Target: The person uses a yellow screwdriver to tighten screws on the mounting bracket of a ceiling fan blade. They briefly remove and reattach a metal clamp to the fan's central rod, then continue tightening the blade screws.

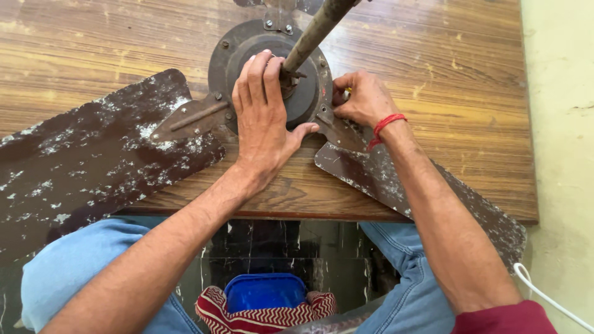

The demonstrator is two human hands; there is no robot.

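Observation:
An old brown ceiling fan lies on a wooden table (445,68). Its round motor housing (230,59) carries a rusty rod (315,31) rising toward the camera. My left hand (263,117) lies flat on the housing, fingers spread beside the rod's base. My right hand (364,99) pinches something small at the bracket (337,131) of the right blade (421,192); what it pinches is hidden by the fingers. A red thread circles that wrist. The left blade (80,167), flaked with white, hangs past the table's edge.
The table's front edge (297,213) is just above my knees in blue jeans. Below it on the dark floor stands a blue container (266,291) wrapped in red striped cloth. A pale wall (563,124) and a white cable (544,297) are at the right.

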